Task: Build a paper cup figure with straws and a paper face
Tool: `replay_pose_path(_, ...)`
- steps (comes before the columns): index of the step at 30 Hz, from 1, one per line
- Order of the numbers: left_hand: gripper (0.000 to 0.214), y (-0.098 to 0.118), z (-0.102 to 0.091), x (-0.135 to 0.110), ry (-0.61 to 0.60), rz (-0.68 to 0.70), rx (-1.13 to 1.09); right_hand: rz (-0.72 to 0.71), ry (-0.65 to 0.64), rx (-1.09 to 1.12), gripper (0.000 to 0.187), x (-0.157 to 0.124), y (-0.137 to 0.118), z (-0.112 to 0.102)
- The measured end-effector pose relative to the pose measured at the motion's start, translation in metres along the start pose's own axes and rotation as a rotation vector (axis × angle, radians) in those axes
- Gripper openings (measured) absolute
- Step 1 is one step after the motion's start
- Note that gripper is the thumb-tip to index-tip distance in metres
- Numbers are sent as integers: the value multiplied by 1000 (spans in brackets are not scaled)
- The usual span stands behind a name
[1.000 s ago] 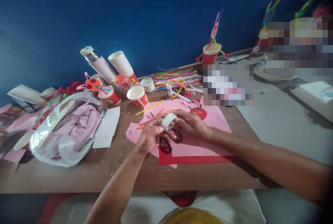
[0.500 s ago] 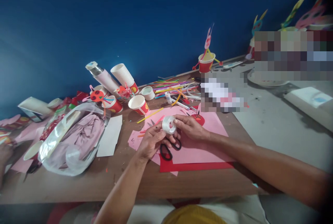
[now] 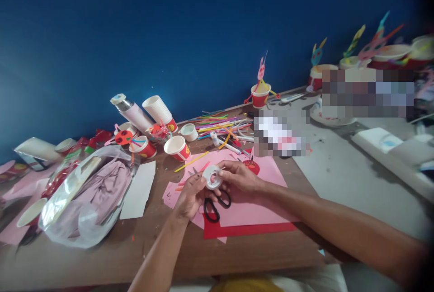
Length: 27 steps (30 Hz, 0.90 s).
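Between my two hands is a white tape roll [image 3: 212,185], its round side turned up toward me. My left hand [image 3: 190,196] grips its left edge with the thumb on top. Fingers of my right hand [image 3: 241,176] pinch the right edge near the hole. Just below the roll, black-handled scissors [image 3: 212,210] lie on pink paper [image 3: 257,208], their blades partly hidden by my left hand. A red paper sheet [image 3: 249,230] shows under the pink one. Beyond my right hand rests a red cut-out face [image 3: 251,165].
Left of my hands are a white card [image 3: 138,192] and a clear plastic bag [image 3: 91,201] with pink cloth. Behind stand a paper cup [image 3: 177,147], stacked cups [image 3: 158,110], a flask [image 3: 135,113] and many pipe cleaners [image 3: 217,124]. A decorated cup [image 3: 261,96] stands by the wall.
The tape roll has been turned so its flat side and hole face me more. Both hands still hold it. The camera view has shifted up and slightly right.
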<state>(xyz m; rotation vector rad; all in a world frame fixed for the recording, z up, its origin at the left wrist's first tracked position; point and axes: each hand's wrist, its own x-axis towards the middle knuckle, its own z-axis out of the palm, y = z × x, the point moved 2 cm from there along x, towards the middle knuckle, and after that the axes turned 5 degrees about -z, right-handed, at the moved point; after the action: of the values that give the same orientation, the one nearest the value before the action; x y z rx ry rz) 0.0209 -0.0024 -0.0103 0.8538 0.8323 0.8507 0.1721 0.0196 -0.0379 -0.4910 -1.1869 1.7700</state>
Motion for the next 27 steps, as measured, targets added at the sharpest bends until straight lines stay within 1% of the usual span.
replay_pose_path(4,23,15,5,6,34,-37,-37,-74,24,-236,31,13,-18,-6)
replay_pose_path(8,24,30,10,15,30,-105,-130,-117,-6,-347,36,26,-30,-13)
replay_pose_path(12,20,34,14,24,57,-134,-176,-113,-32,-469,37,33,-41,-15)
replay_pose_path(15,15,31,12,27,55,-108,-237,-166,-43,-621,35,35,-53,-10)
replay_pose_path(18,19,29,7,26,33,-59,-303,-267,4,-771,31,37,-63,0)
replay_pose_path(22,22,28,4,20,-12,7,-349,-368,72,-808,24,39,-66,11)
replay_pose_path(27,17,27,11,17,-31,48,-333,-494,151,-856,24,36,-64,14)
